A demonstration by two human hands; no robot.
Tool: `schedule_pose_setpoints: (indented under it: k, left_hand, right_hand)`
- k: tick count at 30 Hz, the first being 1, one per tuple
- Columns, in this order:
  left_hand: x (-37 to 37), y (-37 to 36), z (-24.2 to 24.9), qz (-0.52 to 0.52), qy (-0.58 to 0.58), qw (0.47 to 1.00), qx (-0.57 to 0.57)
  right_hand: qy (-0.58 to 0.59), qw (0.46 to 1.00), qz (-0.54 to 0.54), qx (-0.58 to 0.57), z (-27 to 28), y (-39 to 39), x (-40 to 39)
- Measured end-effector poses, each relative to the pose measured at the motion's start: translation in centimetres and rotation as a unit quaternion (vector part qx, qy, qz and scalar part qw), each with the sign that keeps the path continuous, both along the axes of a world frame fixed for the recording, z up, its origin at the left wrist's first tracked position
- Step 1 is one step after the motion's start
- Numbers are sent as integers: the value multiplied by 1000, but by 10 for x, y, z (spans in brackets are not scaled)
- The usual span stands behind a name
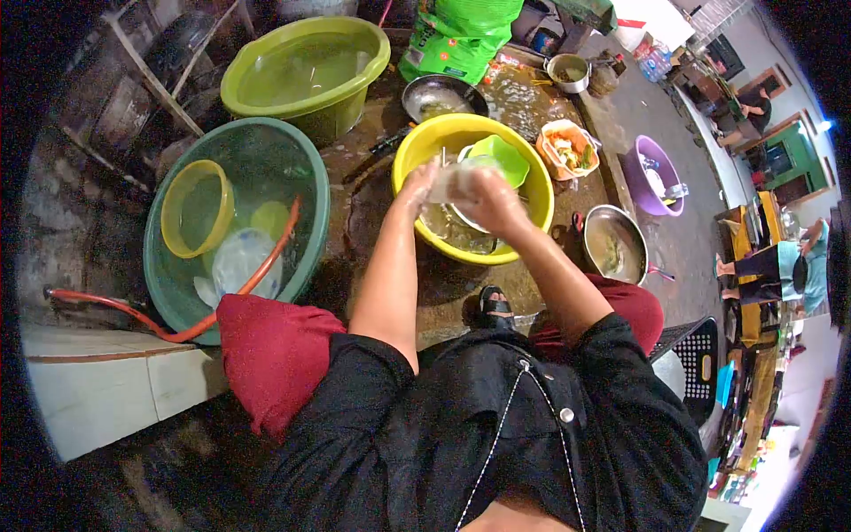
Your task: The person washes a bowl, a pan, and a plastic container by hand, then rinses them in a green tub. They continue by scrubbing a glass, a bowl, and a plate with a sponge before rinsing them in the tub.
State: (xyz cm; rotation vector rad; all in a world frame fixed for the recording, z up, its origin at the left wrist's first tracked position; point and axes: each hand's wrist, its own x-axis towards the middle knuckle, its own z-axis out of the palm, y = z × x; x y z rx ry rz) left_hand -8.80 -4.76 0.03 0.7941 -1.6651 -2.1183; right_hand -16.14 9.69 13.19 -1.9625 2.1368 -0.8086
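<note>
Both my hands are over a yellow basin [408, 213] of cloudy water. A pale, whitish item [452, 184], too smeared by motion to name, is between them. My left hand [419, 184] holds its left side, with the fingers blurred. My right hand [493, 199] curls round the other side, knuckles up. Behind the right hand, a light green bowl [503, 160] leans inside the basin. Part of a white dish and a thin handle show around my fingers in the water.
To the left are a dark green tub [315, 177] with a yellow pail [168, 222] and an orange hose [253, 282], and an olive basin [377, 62]. A frying pan [443, 97], food-scrap bag [567, 149], metal bowl [614, 244] and purple basin [651, 177] surround me. People [792, 266] stand far right.
</note>
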Motion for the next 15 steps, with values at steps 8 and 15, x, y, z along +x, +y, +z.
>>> schedule_pose_setpoints:
  k: [8, 15]
  left_hand:
    - [21, -2, -16, 202, 107, 910, 345]
    - [13, 27, 4, 110, 276, 871, 391]
  right_hand:
    - [25, 968, 182, 169, -56, 6, 30]
    - [-88, 996, 11, -7, -118, -39, 28]
